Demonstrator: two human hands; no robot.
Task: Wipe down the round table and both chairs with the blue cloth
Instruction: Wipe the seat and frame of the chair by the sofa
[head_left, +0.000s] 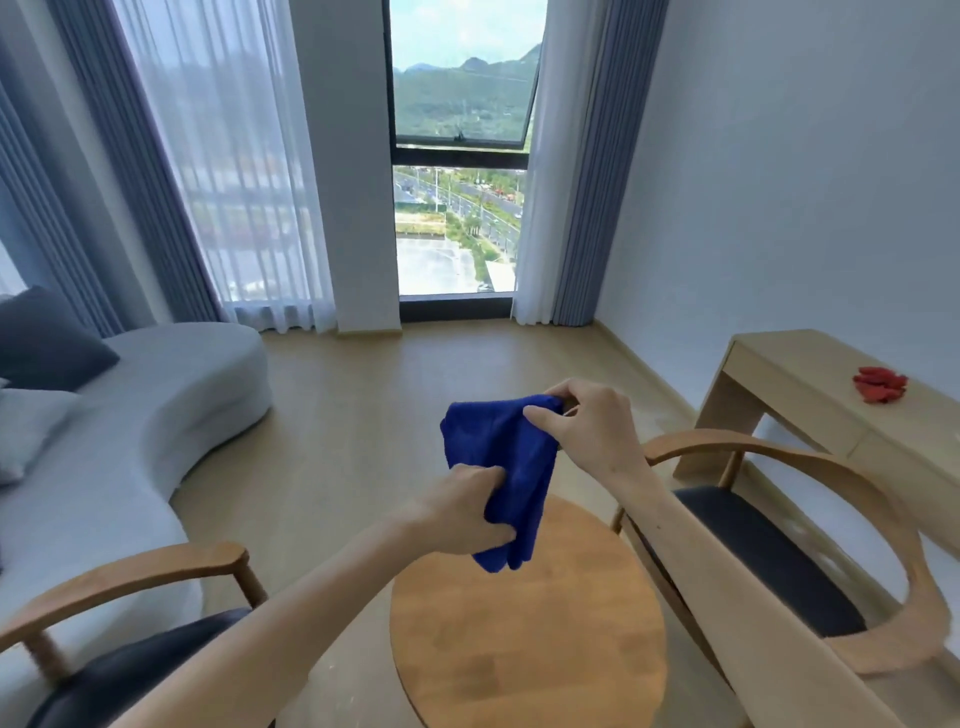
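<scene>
Both hands hold the blue cloth (498, 457) in the air above the far edge of the round wooden table (530, 634). My left hand (462, 514) grips the cloth's lower part. My right hand (587, 426) pinches its upper corner. The cloth hangs bunched between them and does not touch the table. One wooden chair with a dark seat (769, 561) stands to the right of the table. The other chair (130, 577) stands at the lower left, its seat partly hidden by my left forearm.
A grey curved sofa (171, 395) with cushions fills the left side. At the right wall, a light wooden desk (810, 384) carries a small red object (880, 383). Curtains and a tall window lie ahead, with wooden floor (395, 384) in between.
</scene>
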